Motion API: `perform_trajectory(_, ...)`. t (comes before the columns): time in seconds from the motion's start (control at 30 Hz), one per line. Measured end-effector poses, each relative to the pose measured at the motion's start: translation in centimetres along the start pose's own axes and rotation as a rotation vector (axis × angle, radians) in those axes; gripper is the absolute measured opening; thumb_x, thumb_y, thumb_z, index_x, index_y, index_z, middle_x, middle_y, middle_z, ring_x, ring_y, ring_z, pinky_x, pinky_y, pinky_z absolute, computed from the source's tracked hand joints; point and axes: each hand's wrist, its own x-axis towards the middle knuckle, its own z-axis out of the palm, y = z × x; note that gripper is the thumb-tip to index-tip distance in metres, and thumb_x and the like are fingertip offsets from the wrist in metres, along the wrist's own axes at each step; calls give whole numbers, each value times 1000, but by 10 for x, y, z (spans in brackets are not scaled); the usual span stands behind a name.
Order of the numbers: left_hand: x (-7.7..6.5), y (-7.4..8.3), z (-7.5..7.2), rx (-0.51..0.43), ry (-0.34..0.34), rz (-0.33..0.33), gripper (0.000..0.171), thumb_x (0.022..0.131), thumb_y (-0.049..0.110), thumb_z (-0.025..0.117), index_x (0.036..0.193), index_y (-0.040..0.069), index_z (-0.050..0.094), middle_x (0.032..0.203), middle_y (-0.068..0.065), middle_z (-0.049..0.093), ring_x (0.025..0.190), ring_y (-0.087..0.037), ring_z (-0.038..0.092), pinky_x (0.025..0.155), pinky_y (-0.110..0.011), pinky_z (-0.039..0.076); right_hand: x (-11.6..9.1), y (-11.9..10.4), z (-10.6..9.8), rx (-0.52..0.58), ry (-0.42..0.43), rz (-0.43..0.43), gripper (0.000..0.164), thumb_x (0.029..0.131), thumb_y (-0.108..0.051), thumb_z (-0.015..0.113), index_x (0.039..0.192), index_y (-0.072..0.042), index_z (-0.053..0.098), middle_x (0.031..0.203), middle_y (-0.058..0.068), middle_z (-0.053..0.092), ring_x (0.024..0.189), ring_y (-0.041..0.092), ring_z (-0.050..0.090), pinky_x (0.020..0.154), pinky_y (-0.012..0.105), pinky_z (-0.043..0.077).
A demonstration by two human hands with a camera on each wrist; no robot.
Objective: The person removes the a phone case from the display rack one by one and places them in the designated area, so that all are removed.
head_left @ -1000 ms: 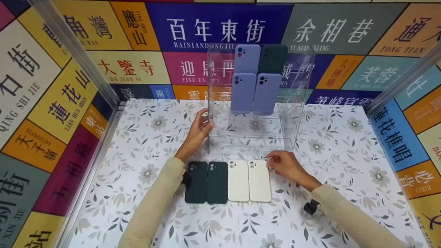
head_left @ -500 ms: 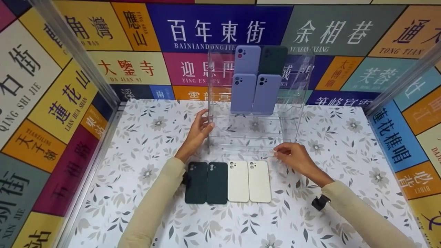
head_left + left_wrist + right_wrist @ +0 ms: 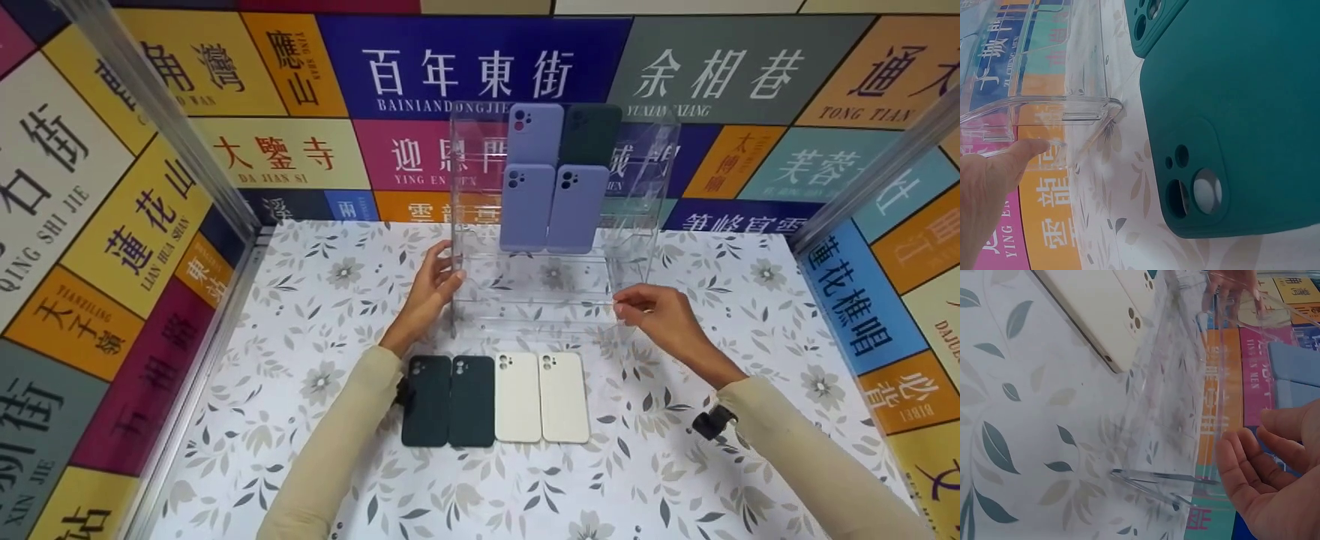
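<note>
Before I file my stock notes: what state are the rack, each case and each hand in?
Rack, standing, partly loaded.
Purple cases, three propped up in the rack.
Racked green case, propped up, top right.
Green pair, flat on the table.
White pair, flat, side by side.
Left hand, at the rack's left side, grip unclear.
Right hand, fingers curled at the rack's right side, contact unclear.
</note>
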Motion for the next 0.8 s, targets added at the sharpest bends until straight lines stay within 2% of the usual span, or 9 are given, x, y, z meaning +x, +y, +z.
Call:
perform_trajectory(0.1,1,0,0,22,8,-14,70,111,19,64,172,9,29,161,-27,48,151,-50,47,120,-70,39,4,-5,-8,19,19,-4,21,104,-10,77,121,2,81,106,20,81,86,25,78,74,21,59)
perform_trajectory(0.2,1,1,1,38,15,-25,70,111,20,65,172,10,30,161,-25,49,150,-47,49,120,-67,42,8,-12,-17,27,41,-2,23,104,-13,77,122,0,81,109,21,81,86,19,78,75,22,60)
perform_trajectory(0.4,2,2,1,41,20,-11,68,111,13,64,171,7,31,157,-28,51,147,-54,50,118,-61,45,18,-24,-30,21,75,-7,26,105,-16,78,125,0,80,114,22,80,86,4,75,77,18,60)
perform_trajectory(0.67,0,2,0,3,14,-1,67,112,12,64,170,7,32,155,-30,51,146,-55,48,118,-68,42,31,-37,-41,-32,109,-19,27,106,-19,77,128,-4,80,118,18,80,90,1,72,77,14,57)
perform_trajectory(0.8,0,3,1,16,18,0,67,111,11,64,170,5,31,154,-29,53,145,-51,52,117,-70,41,36,-43,-46,-35,124,-26,27,107,-20,76,129,-4,79,120,17,79,94,1,70,81,13,55)
